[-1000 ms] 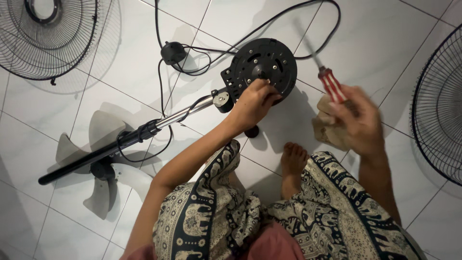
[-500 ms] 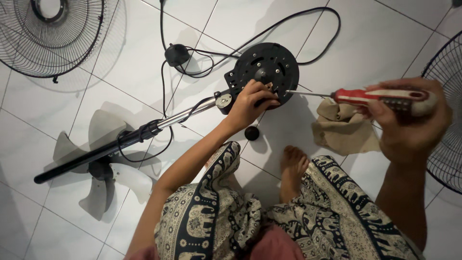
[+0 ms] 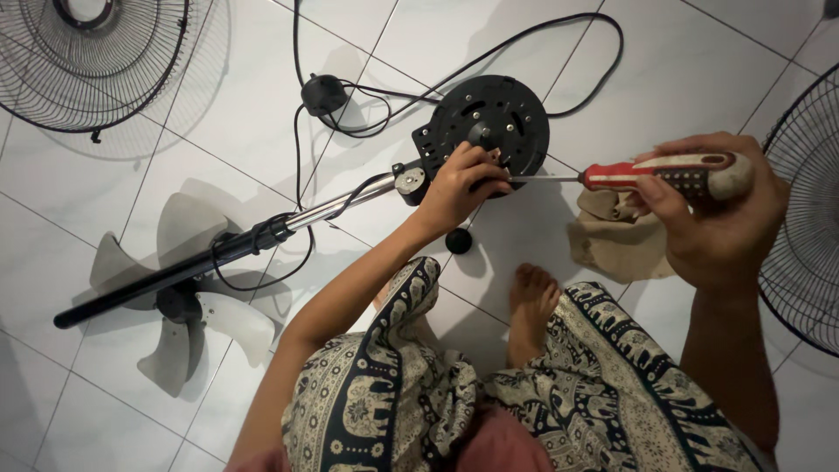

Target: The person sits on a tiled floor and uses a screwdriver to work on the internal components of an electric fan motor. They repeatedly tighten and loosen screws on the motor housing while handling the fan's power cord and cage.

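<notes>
— Red and cream, that handle: what is your right hand point(image 3: 717, 218) doing with it?

— My right grip is clenched around the screwdriver point(image 3: 660, 175), which lies nearly level. Its thin metal shaft points left, and the tip reaches the round black fan base point(image 3: 489, 122), right by the fingers of my left hand point(image 3: 459, 188).

— And the left grip?

— It is closed on the near edge of that black disc, fingers curled over the rim, pressing on it. Whether the tip sits on a screw I cannot tell; my fingers cover the spot.

— Where does the base lie?

— On the white tiled floor point(image 3: 682, 61), joined to a chrome and black pole point(image 3: 227, 249) that runs off to the left. The pole lies across a grey fan blade point(image 3: 188, 323). A black power cord point(image 3: 559, 39) loops around behind the base.

— Anything else close by?

— A tan cloth point(image 3: 620, 245) lies crumpled on the floor under my right hand. A small black knob point(image 3: 458, 240) sits just below my left wrist, and my bare foot point(image 3: 529, 301) is near it. One wire fan guard point(image 3: 105, 57) lies at the upper left, another point(image 3: 804, 210) at the right edge.
</notes>
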